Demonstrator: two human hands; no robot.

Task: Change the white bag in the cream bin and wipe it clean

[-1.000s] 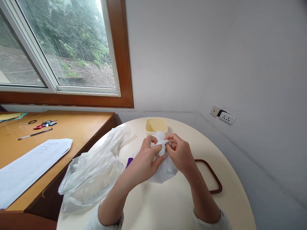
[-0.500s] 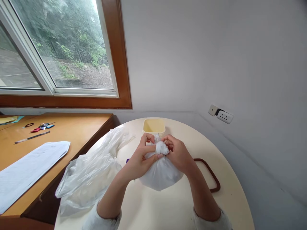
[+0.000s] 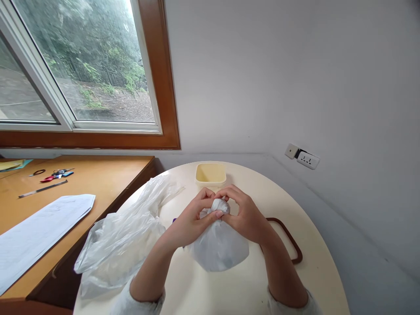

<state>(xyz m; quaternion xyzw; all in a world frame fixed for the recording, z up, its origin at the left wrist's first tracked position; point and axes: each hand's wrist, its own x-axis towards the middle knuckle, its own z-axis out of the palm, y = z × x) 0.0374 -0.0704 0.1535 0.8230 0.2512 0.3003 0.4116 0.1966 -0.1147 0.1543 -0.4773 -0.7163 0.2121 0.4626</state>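
Note:
A white plastic bag (image 3: 220, 247), its lower part rounded out, is held over the middle of the round table. Its gathered neck makes a twisted knob between both hands. My left hand (image 3: 193, 220) grips the knob from the left, thumb across its front. From the right, my right hand (image 3: 244, 214) pinches the same knob, with its index finger arched over the top and its thumb at the front. Fingertips behind the knob are partly hidden. What the bag contains cannot be made out.
A pale yellow square tub (image 3: 210, 174) stands behind the hands. Crumpled clear plastic bags (image 3: 126, 243) lie on the round table (image 3: 229, 293) at left, a brown frame (image 3: 290, 238) at right. The wooden desk (image 3: 108, 168) bears papers (image 3: 46, 232), keys (image 3: 59, 173) and a pen (image 3: 42, 189).
My right hand's fingers have moved up and over the knob, meeting the left fingertips, and its thumb has come to the front. The bag's bottom sits slightly lower.

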